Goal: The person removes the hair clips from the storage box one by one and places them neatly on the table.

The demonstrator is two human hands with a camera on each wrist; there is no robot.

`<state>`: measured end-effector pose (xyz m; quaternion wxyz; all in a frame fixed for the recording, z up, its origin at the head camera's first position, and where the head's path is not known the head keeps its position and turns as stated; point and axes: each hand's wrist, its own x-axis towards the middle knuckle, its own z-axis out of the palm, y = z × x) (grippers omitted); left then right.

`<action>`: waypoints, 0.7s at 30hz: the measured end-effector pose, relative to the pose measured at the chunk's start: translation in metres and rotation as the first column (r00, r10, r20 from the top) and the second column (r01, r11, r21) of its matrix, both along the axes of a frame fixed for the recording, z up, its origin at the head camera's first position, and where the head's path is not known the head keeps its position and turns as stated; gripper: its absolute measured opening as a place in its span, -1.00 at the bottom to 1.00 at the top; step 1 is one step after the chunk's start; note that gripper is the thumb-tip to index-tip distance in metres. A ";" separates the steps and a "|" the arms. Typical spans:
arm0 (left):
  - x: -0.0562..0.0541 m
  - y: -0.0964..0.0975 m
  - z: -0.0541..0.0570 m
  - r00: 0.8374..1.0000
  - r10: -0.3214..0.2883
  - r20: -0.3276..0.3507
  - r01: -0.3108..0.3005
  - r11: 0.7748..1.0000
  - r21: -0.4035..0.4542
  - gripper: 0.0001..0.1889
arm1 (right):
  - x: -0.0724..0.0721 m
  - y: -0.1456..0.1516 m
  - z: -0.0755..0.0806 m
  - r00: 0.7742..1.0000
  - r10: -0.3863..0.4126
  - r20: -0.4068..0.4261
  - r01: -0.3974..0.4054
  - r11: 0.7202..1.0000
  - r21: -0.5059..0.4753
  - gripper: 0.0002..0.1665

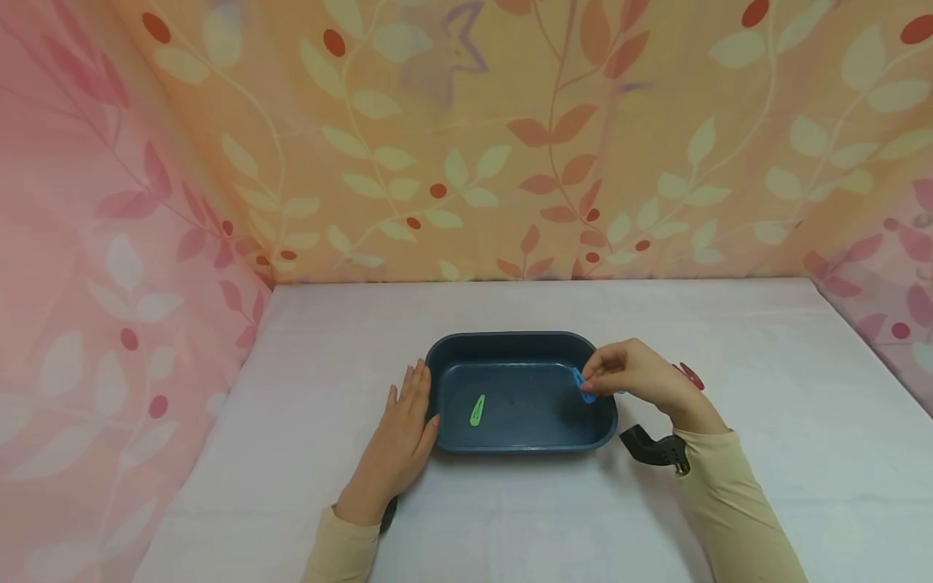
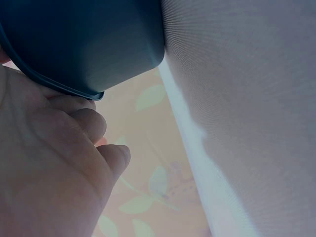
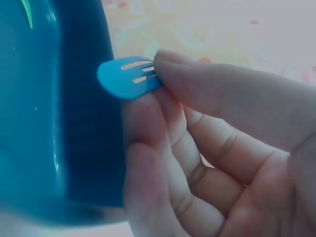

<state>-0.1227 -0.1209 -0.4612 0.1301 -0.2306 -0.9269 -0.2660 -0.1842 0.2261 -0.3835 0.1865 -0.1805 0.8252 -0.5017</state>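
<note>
A dark blue oblong tray (image 1: 521, 449) stands on the white-covered table, with a green snap hair clip (image 1: 477, 410) lying on its floor left of the middle. My right hand (image 1: 640, 379) pinches a blue snap hair clip (image 1: 585, 394) between thumb and fingertips, over the right end of the tray. In the right wrist view the blue clip's rounded wide end (image 3: 114, 79) points out toward the tray. My left hand (image 1: 405, 433) rests along the tray's left side, fingers extended, touching the rim (image 2: 74, 92) in the left wrist view.
A red hair clip (image 1: 690, 376) lies on the table right of the tray, partly hidden behind my right wrist. A small blue piece (image 1: 622, 392) shows beneath that hand. A black strap (image 1: 652, 448) hangs at the right cuff. Patterned cloth (image 1: 466, 146) rises behind the table.
</note>
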 end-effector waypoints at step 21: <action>0.000 -0.001 0.001 1.000 0.003 0.020 -0.003 1.000 -0.014 -0.33 | -0.002 0.020 -0.002 0.995 -0.094 -0.034 0.096 0.994 0.057 -0.79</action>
